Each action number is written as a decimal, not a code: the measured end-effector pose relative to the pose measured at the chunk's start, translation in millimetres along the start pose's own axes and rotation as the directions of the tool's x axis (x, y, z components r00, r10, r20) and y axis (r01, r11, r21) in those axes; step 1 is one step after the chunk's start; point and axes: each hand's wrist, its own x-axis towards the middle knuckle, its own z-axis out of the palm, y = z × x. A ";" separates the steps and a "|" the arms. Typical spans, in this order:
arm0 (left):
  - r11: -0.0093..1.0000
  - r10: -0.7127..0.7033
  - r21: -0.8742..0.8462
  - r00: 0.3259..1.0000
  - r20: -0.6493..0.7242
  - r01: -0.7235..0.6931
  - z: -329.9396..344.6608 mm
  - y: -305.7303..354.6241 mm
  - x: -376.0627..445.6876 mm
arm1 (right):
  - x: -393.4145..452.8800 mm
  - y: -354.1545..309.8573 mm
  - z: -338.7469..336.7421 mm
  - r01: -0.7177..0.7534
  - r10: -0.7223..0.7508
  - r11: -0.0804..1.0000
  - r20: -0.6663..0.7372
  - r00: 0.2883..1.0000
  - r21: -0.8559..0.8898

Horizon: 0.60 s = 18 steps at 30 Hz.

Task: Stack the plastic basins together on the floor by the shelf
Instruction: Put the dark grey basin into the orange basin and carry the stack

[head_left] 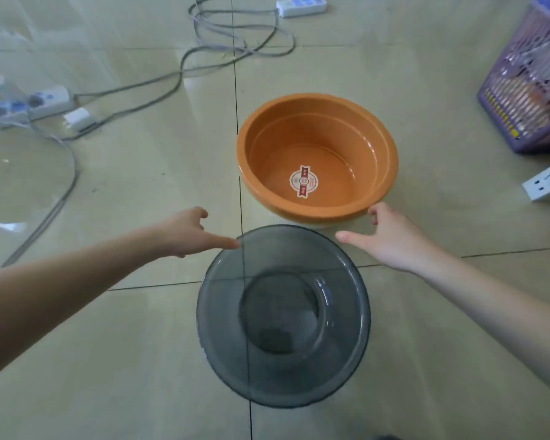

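An orange plastic basin [317, 131] with a round sticker inside stands upright on the tiled floor, nested on a paler basin whose side shows beneath it. In front of it, nearer to me, sits a see-through grey basin [283, 369], also upright. My left hand [188, 231] reaches in from the left, its thumb tip touching the grey basin's far-left rim. My right hand [391, 239] hovers between the two basins, fingers spread, fingertips close to the orange basin's near rim. Neither hand holds anything.
Grey cables [223, 49] and power strips [32, 104] lie across the floor at the back left, another strip [300, 6] at the top. A purple slatted basket [531, 90] stands at the right, a white socket block [546, 182] below it. A clear round object [23, 173] lies at the left.
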 end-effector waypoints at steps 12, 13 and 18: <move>0.995 -0.030 -0.091 0.989 0.145 0.043 82.0 -65.0 -37.1 | -44.1 33.3 85.8 -0.027 0.050 0.991 0.171 0.984 -0.134; 0.994 -0.028 -0.104 0.992 0.124 0.041 82.7 -66.4 -36.6 | -44.8 32.2 86.3 -0.027 0.045 0.994 0.163 0.986 -0.107; 0.994 -0.007 -0.113 0.999 -0.042 0.002 50.8 -59.9 -37.1 | -49.9 9.8 68.7 -0.035 0.033 0.999 0.185 0.982 0.011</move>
